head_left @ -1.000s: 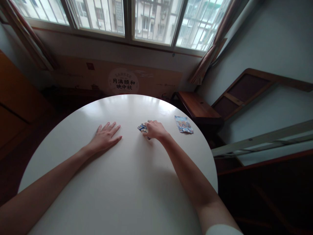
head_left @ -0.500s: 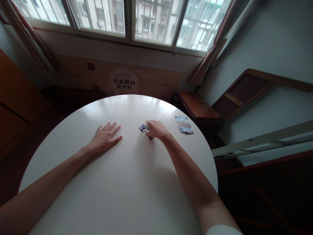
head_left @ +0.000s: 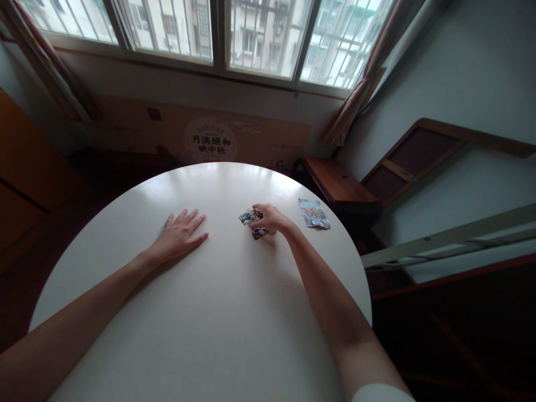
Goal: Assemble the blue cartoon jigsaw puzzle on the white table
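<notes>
A small, partly joined jigsaw puzzle (head_left: 247, 217) lies on the white round table (head_left: 201, 324), showing blue, white and dark patches. Over its right side my right hand (head_left: 271, 218) hovers or rests, thumb and fingers spread apart, with puzzle pieces visible between them. I cannot tell whether a fingertip touches a piece. Part of the puzzle is hidden beneath that hand. To the left, my left hand (head_left: 182, 233) lies flat on the tabletop with fingers spread, holding nothing.
A crinkled printed picture sheet or packet (head_left: 314, 214) lies near the table's right edge. Beyond that edge stands a wooden bench or low table (head_left: 339, 178). Barred windows (head_left: 263, 39) and curtains (head_left: 355, 106) are at the back, above a printed banner (head_left: 251, 131).
My right hand has shifted slightly right, and its thumb and fingers have parted, uncovering more of the puzzle. My left hand stays flat in place.
</notes>
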A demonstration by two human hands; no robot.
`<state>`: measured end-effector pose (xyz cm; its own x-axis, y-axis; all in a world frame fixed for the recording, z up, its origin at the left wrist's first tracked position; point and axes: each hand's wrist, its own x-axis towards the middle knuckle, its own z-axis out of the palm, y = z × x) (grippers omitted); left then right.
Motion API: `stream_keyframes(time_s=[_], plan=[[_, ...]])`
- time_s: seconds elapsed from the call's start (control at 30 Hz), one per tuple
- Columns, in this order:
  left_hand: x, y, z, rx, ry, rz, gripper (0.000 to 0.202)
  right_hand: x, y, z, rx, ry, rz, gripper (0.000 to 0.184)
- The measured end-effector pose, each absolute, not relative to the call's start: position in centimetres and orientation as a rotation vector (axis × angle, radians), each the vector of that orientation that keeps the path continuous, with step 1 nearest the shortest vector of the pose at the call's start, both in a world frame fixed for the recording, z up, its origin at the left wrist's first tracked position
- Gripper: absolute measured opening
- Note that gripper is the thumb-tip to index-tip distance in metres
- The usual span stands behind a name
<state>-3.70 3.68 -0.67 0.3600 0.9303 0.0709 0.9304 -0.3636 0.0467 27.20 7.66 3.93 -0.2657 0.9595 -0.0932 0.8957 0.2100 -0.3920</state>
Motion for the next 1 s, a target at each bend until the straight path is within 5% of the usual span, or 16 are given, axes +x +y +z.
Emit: stream_keyframes(time_s=[0.7, 1.0], plan=[[-3.6, 3.7, -0.6, -2.603, -1.789, -0.139, 0.068, 27.6, 8.8, 2.1, -1.335, -2.116, 0.778, 0.038], [-3.7, 3.6, -0.6, -2.604, -1.786, -0.134, 0.068, 28.7, 8.9, 3.0, -1.370, -2.052, 0.621, 0.024]])
